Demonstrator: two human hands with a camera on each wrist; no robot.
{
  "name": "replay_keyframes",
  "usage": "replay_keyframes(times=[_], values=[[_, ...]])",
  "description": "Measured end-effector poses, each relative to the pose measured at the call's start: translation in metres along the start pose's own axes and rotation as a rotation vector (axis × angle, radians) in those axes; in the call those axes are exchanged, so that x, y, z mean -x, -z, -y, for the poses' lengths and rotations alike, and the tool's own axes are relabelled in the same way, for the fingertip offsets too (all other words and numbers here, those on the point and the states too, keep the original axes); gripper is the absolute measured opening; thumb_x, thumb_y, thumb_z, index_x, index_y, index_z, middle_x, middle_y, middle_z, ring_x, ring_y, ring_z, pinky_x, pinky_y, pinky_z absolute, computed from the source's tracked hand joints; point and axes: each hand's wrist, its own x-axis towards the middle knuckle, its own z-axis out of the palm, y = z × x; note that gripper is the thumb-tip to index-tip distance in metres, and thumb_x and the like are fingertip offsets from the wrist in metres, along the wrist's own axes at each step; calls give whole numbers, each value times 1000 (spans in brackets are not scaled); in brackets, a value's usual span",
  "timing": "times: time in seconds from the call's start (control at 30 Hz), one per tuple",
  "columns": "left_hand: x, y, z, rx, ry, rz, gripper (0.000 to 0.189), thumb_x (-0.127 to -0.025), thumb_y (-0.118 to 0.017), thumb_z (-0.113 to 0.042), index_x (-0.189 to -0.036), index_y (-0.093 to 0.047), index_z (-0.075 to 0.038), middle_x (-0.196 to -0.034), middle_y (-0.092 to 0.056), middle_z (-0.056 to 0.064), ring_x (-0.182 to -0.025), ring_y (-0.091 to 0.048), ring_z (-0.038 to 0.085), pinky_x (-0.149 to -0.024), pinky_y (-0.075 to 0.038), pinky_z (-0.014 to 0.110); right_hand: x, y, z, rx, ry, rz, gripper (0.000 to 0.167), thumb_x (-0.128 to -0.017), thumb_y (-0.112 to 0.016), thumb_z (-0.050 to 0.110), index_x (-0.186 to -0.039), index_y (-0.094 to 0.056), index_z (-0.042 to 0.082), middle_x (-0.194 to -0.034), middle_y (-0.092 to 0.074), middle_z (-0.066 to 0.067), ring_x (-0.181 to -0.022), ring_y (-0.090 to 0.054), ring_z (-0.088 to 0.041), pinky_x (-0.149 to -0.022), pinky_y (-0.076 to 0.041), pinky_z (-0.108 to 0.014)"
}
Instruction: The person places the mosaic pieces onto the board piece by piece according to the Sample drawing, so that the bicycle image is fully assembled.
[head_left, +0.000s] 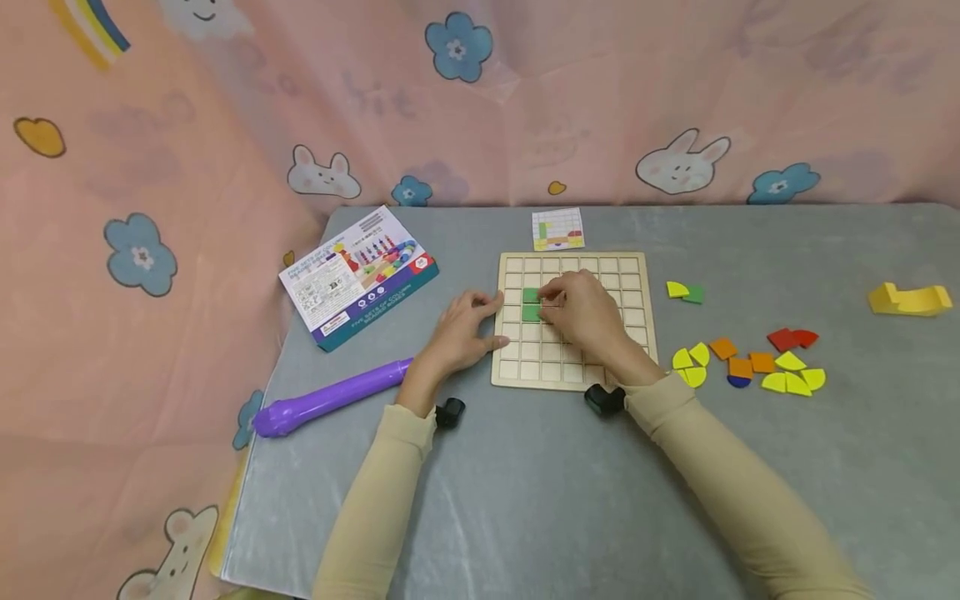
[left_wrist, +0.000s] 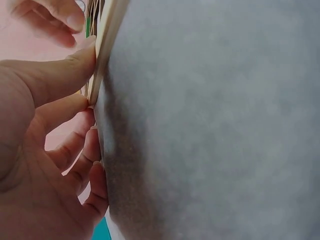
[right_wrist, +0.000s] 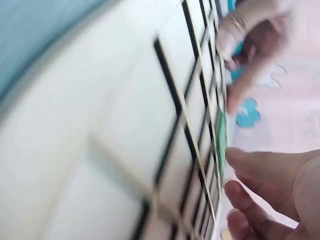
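Note:
A wooden grid board [head_left: 512, 369] lies flat on the table. My left hand [head_left: 459, 327] is at its left edge; in the left wrist view the thumb [left_wrist: 75, 67] lies against the frame, with the other fingers spread loosely beside it. Two green square tiles [head_left: 531, 312] sit one above the other in the grid's left part. My right hand [head_left: 588, 317] reaches over the board, its fingertips at the right side of these tiles. In the right wrist view its thumb touches near a green tile [right_wrist: 221, 137] lying flat; nothing shows between thumb and fingers.
Behind the board lies a pattern card [head_left: 557, 229]. Yellow quarter pieces [head_left: 795, 382], orange squares [head_left: 723, 347] and red pieces [head_left: 782, 339] lie to the right, before a yellow block [head_left: 910, 300]. On the left are a printed box [head_left: 360, 275] and a purple tube [head_left: 333, 398].

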Motion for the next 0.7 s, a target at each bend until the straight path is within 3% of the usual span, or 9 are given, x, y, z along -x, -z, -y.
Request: replay_keyframes(times=[0.13,0.4,0.53,0.7], values=[[0,-2,0,7,-8,1,76,-99,-76,-29,-164,-39,-17,-156,-45,15,-143,-41,32,-122,-30,54,12,30,-24,-6,-58,-18,34,-95,-76,11,-126,-74,-1,-128,-68,-24,-112,-59,-39,-91,-49,-54],[0,-1,1,18,-2,-2,76,-99,-76,-29,-164,-38,-18,-157,-44,14,-144,-40,33,-123,-29,54,42,99,-102,120,-183,-80,48,-98,-73,12,-140,-58,-7,-145,-41,-37,-122,-44,-53,-98,-43,-69],[0,-1,3,10,-2,3,76,-100,-76,-31,-164,-38,-19,-158,-44,14,-145,-40,33,-123,-29,53,47,111,-123,159,-189,-41,47,-100,-72,12,-140,-58,-8,-140,-45,-37,-117,-47,-52,-96,-44,-68],[0,0,2,9,-3,2,76,-100,-76,-30,-164,-38,-19,-158,-44,14,-146,-39,33,-123,-29,54,44,108,-129,187,-194,-39,42,-101,-72,15,-135,-62,-9,-132,-48,-34,-111,-50,-49,-90,-45,-63]])
